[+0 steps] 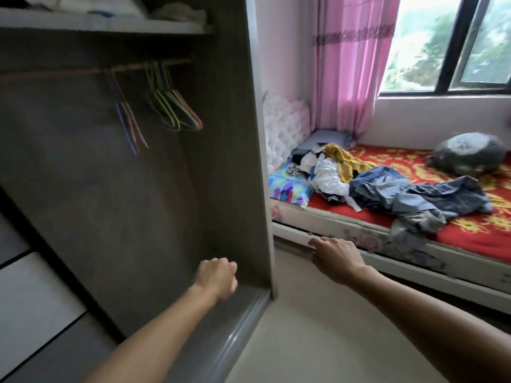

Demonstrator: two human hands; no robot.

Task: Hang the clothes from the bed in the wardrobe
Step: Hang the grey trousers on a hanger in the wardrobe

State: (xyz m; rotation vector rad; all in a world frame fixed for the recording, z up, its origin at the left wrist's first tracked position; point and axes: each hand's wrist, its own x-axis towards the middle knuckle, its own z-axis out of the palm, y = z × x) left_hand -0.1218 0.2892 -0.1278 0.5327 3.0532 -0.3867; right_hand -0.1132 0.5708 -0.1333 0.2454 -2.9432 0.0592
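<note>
- One wardrobe (229, 161), one rail (124, 68).
- Two bunches of hangers (172, 111), blurred.
- One bed (470, 239), one heap of clothes (387, 186).
- Two hands: left hand (217, 277), right hand (336, 254).

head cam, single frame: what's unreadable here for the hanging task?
Head view only:
Hangers on the rail: blurred, so the count is unclear.
Clothes pile on the bed: garments overlap, so number and types are unclear.
Folded things on the top shelf: cut off by the top edge and blurred.
Left hand: seen from the back, curled fingers hide the palm.
Dark bundle farther along the bed: blurred, unidentifiable.
</note>
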